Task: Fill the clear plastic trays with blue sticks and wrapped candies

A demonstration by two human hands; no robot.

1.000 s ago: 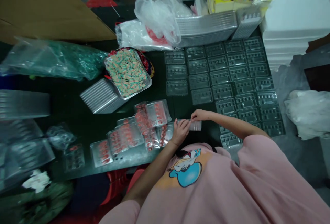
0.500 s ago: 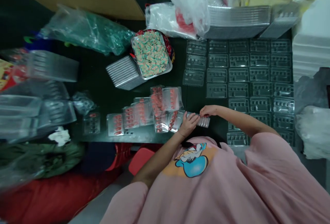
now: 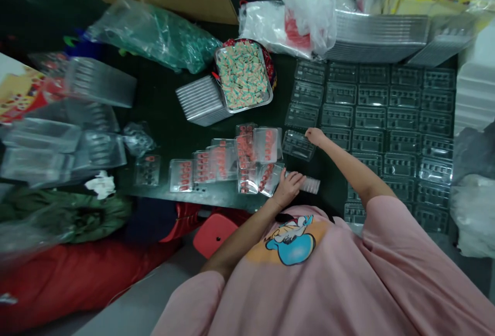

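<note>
Right hand [image 3: 316, 138]: shifted up and away from the left hand since the half-second-earlier frame, in which the two worked side by side; fingertips now together on the upper right corner of one clear tray [image 3: 298, 146]. Said tray: new at the near end of the leftmost column of laid-out trays [image 3: 308, 93], which earlier counted three; set slightly askew, its body extending left of and below the fingertips. Left hand [image 3: 288, 190]: unchanged in place, laid over the left part of a small tray stack [image 3: 311, 185], fingers partly spread; whether it grips cannot be told. Stack: right end showing beyond the fingers, below the right hand and well apart from it. Packs with red pieces [image 3: 267, 145]: several, overlapping, left of the held tray, the nearest just beside the left hand. Shallow pan of small pale-and-green pieces [image 3: 244, 75]: farther up and left, beside a ridged tray stack [image 3: 201, 100]. All on a dark green table [image 3: 162, 124].
</note>
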